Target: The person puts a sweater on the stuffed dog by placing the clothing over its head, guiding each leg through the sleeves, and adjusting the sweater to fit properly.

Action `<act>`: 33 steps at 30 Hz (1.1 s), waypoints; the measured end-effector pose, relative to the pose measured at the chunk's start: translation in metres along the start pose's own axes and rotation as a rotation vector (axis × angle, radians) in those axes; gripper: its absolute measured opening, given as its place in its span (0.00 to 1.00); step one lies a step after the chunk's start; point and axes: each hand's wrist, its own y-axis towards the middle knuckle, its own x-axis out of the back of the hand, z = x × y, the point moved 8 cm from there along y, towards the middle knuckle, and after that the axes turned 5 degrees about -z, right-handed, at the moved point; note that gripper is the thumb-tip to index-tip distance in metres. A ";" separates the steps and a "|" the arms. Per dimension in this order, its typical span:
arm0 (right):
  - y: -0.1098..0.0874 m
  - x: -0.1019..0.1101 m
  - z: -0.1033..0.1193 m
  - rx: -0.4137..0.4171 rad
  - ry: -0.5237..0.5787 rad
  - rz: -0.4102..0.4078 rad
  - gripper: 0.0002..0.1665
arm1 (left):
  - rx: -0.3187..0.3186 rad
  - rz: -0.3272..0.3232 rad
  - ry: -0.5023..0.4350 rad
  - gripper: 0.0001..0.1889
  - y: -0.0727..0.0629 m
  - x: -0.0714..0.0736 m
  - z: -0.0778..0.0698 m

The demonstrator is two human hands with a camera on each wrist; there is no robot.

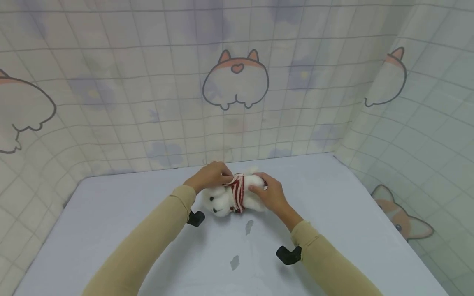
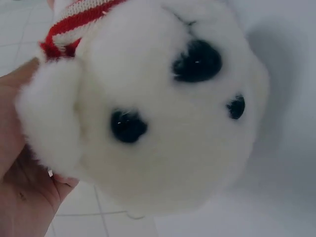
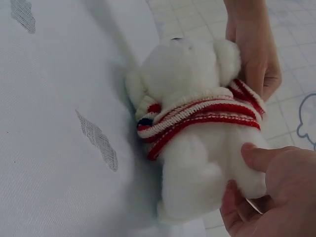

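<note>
A toy (image 1: 223, 202) is held on its side on the table (image 1: 89, 222), between two hands.
Its long axis is laid from left to right: the head (image 2: 163, 163) is placed nearer to the left hand (image 1: 212, 176), the lower body (image 3: 192, 185) nearer to the right hand (image 1: 273, 193). The sweater (image 1: 238, 194) is pinched by the left; the lower body is grasped by the right.

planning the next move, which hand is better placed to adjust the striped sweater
Probably the left hand: its fingers are right at the striped sweater, near the head of the plush toy. The right hand grips the toy's lower body, so it seems better suited to steadying.
</note>
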 end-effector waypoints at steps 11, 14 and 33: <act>-0.002 0.004 0.003 0.008 -0.005 -0.032 0.29 | -0.044 -0.030 -0.200 0.09 0.006 -0.013 0.000; -0.002 0.005 0.005 0.037 -0.028 -0.062 0.28 | -0.044 -0.034 -0.206 0.09 0.005 -0.016 -0.002; 0.001 -0.013 -0.006 -0.211 0.210 -0.075 0.16 | -0.009 -0.169 -0.096 0.14 -0.006 -0.031 -0.001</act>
